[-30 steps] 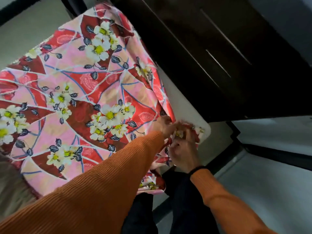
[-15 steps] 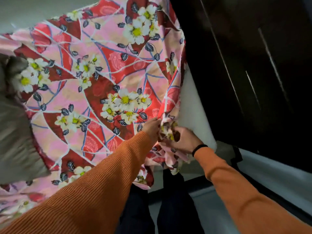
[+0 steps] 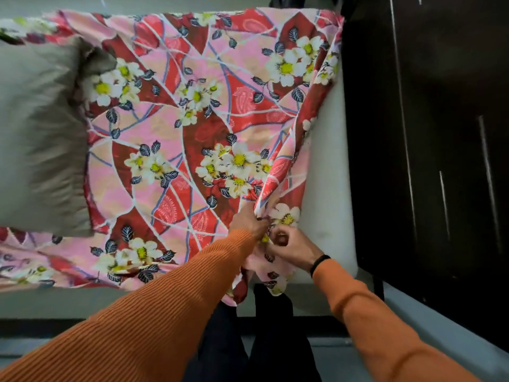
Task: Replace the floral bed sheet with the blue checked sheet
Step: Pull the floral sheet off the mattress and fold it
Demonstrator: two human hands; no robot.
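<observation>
Nearest to the camera are the person's two orange ribbed sleeves and, between them, dark trousers standing on a grey floor. The right wrist carries a black band. Both hands meet at the near corner of the bed. The left hand has its fingers curled into a gathered bunch of the floral bed sheet, and the right hand pinches the same bunch from the other side, just beside the left hand, so the two almost touch. Below the hands a loose end of the sheet hangs down over the edge of the bed, in front of the trousers. From the hands a raised fold of the sheet runs away toward the far right corner, and on the right of this fold a strip of bare white mattress is uncovered. The rest of the sheet, pink and red with white flowers and dark leaves, lies spread on the bed. On its left part a grey pillow rests and covers the sheet there. To the right, close beside the mattress, stands a dark wardrobe with thin light lines on its doors. The blue checked sheet is not visible in this view.
</observation>
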